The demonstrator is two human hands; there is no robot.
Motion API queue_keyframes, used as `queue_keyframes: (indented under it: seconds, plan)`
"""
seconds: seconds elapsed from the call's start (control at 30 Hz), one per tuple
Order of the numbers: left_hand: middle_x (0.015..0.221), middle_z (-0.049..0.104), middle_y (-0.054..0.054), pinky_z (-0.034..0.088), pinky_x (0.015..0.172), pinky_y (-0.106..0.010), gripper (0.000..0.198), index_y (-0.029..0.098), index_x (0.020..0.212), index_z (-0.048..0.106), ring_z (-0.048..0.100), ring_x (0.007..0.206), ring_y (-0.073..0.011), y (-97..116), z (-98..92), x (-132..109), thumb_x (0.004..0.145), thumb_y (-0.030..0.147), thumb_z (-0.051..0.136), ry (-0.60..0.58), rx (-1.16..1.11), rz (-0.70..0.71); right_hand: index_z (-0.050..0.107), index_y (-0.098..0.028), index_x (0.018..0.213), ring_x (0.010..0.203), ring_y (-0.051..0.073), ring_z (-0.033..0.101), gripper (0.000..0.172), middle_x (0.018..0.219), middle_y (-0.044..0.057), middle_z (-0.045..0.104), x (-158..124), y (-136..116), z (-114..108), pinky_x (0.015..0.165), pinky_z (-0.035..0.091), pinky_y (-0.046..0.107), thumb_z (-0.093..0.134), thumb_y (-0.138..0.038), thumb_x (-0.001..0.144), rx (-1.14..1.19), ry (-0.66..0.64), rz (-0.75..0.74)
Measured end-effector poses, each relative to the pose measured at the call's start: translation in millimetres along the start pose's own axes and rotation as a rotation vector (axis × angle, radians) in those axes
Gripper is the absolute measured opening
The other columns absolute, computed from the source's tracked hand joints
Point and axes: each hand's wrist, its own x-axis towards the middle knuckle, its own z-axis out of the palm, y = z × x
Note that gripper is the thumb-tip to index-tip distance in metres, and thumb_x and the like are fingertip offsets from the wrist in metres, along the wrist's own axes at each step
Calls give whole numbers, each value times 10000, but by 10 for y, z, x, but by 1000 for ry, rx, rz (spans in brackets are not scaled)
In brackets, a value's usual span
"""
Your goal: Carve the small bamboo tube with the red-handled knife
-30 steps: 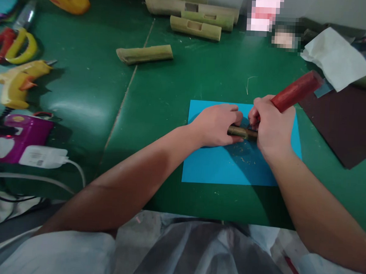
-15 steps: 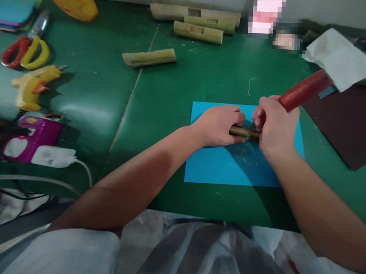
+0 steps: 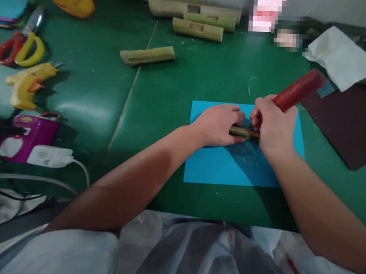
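Observation:
On a blue sheet, my left hand is closed around one end of a short, dark bamboo piece. My right hand grips a carving tool by its thick red handle, which slants up to the right. The tool's working end is down by the bamboo, mostly hidden by my fingers. Small pale shavings lie on the sheet just below the bamboo.
Bamboo pieces with cut openings line the back, and another bamboo piece lies nearer. Scissors, a yellow glue gun and a purple power strip are at left. Dark sheets and crumpled white paper lie right.
The red handle has tipped slightly left and become a little more upright in my right hand. My left hand and the bamboo stay in place. The view has shifted slightly.

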Motion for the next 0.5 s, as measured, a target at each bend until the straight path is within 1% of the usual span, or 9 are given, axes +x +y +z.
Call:
queue_keyframes:
  seconds: [0.1,0.23,0.33,0.5]
  plan:
    - [1202,791,-139,574,871,-443,338,232,1137,749,767,1110,-345,3,-7,2,978,530,751,-3,-2,-5,479,-301,551,530,176,460,460,543,-33,469,7,16,3,600,433,376,716,-237,940,9,6,-1]
    - [1202,781,-136,576,878,-434,352,221,1145,750,768,1112,-345,10,-10,5,984,534,752,-6,6,-3,497,-303,546,517,168,434,429,533,-40,479,11,42,0,590,418,369,698,-198,910,43,17,-28]
    - [1210,779,-140,579,887,-437,359,216,1151,747,771,1121,-349,17,-11,6,979,531,762,-4,-1,-9,513,-304,540,505,156,404,425,530,-37,490,19,52,-3,581,412,371,713,-189,897,29,15,-20]
    - [1237,792,-138,585,890,-442,330,243,1119,718,772,1128,-350,9,-9,3,964,529,767,-7,-30,-11,533,-306,524,510,162,409,406,520,-27,494,22,30,5,567,426,378,722,-191,864,31,11,0]
